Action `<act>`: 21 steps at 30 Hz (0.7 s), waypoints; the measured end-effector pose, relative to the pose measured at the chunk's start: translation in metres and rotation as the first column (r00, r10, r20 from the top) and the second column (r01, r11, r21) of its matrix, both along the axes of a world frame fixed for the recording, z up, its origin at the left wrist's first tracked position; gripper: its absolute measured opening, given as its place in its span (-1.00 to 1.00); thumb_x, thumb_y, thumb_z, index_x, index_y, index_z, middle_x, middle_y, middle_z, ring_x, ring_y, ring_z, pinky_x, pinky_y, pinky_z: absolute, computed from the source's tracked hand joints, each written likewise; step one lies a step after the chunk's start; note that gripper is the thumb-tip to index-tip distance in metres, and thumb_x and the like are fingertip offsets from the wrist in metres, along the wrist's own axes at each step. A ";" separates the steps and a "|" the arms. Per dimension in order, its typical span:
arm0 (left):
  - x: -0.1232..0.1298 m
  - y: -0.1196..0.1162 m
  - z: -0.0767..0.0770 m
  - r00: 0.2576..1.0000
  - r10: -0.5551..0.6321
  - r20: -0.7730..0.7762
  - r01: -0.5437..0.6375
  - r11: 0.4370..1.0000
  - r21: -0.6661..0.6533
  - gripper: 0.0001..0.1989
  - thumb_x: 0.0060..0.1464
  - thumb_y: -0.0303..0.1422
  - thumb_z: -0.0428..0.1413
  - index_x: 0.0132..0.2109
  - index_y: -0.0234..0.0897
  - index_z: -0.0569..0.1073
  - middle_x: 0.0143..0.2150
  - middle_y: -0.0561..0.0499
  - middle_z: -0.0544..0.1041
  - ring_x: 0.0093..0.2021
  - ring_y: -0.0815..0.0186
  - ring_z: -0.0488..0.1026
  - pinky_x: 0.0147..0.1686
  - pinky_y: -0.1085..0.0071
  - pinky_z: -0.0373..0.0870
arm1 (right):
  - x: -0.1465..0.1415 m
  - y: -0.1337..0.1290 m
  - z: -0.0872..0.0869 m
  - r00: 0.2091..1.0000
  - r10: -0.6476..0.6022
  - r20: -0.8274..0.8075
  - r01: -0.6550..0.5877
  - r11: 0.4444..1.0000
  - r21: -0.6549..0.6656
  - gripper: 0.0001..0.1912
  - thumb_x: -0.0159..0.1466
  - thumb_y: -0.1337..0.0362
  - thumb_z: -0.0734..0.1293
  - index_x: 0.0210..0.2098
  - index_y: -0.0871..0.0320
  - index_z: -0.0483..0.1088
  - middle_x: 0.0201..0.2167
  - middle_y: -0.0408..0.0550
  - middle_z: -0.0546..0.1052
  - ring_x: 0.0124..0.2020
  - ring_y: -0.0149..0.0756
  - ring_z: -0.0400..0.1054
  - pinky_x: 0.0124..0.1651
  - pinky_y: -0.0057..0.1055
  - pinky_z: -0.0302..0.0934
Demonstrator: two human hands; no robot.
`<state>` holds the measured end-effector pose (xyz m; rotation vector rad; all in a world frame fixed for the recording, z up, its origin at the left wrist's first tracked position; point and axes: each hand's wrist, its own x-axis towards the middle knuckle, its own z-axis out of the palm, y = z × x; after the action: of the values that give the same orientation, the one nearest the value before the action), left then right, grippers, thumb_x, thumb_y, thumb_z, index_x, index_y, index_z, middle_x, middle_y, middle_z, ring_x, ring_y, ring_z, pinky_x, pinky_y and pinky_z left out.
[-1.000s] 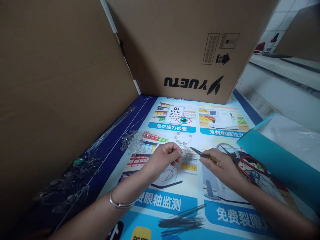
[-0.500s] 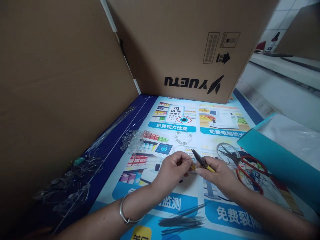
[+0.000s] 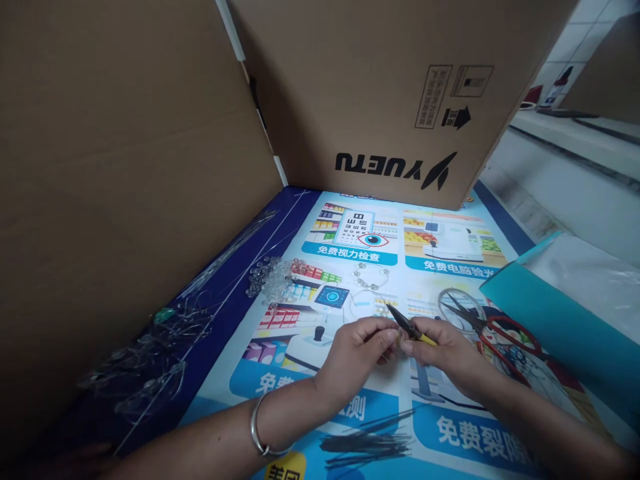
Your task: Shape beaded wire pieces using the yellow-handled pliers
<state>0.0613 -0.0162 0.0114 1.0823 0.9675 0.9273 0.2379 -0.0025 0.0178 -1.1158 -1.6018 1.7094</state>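
My right hand is closed around small pliers with black jaws and yellow handles, the jaws pointing up and to the left. Touching its fingertips, my left hand pinches something tiny that its fingers hide. A thin clear loop curves just above the left fingers. Farther up lies a ring strung with clear beads. To the left of it is a heap of loose clear and pinkish beads. Red-handled scissors lie open right of my right hand.
A coil of clear line lies under the scissor blades. Dark thin wires are bunched near the front edge. Tangled clear strands lie at left. Cardboard panels wall off the back and left; a teal box stands at right.
Both hands have shifted slightly right and down in the picture, along with a small camera shift. The left fingers now sit closer to the right fingertips, and the pliers stay in the right hand.
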 end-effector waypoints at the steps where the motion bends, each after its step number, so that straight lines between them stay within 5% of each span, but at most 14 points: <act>1: 0.001 -0.001 0.000 1.000 0.001 0.020 -0.001 1.000 -0.004 -0.76 0.08 -0.29 0.03 -0.22 -0.39 0.44 -0.46 -0.02 0.44 -0.47 0.41 0.35 -0.40 0.44 0.31 | 0.001 0.001 0.000 1.000 0.012 0.017 -0.013 1.000 0.025 -0.84 0.16 0.19 0.29 -0.38 0.18 0.35 -0.44 -0.16 0.36 -0.39 -0.40 0.19 -0.32 -0.46 0.09; 9: 0.003 -0.008 -0.003 0.999 0.029 0.036 -0.029 1.000 0.002 -0.77 0.11 -0.28 -0.01 -0.32 -0.37 0.41 -0.45 -0.03 0.46 -0.43 0.35 0.42 -0.34 0.39 0.36 | 0.001 0.002 0.001 0.963 0.025 0.269 -0.084 0.974 0.210 -0.76 0.20 0.13 0.24 -0.44 0.18 0.33 -0.49 -0.16 0.36 -0.41 -0.38 0.21 -0.36 -0.45 0.07; 21: 0.005 -0.010 -0.003 0.994 0.043 0.099 -0.039 0.998 -0.041 -0.81 0.09 -0.32 0.01 -0.35 -0.37 0.40 -0.48 0.00 0.45 -0.46 0.40 0.40 -0.39 0.44 0.36 | 0.000 0.000 0.002 0.955 0.047 0.291 -0.124 0.960 0.253 -0.77 0.22 0.17 0.23 -0.48 0.17 0.33 -0.51 -0.19 0.35 -0.44 -0.43 0.20 -0.39 -0.49 0.07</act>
<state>0.0660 -0.0262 0.0086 0.9775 0.9241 0.9832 0.2375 -0.0020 0.0195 -1.2070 -2.0167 1.3737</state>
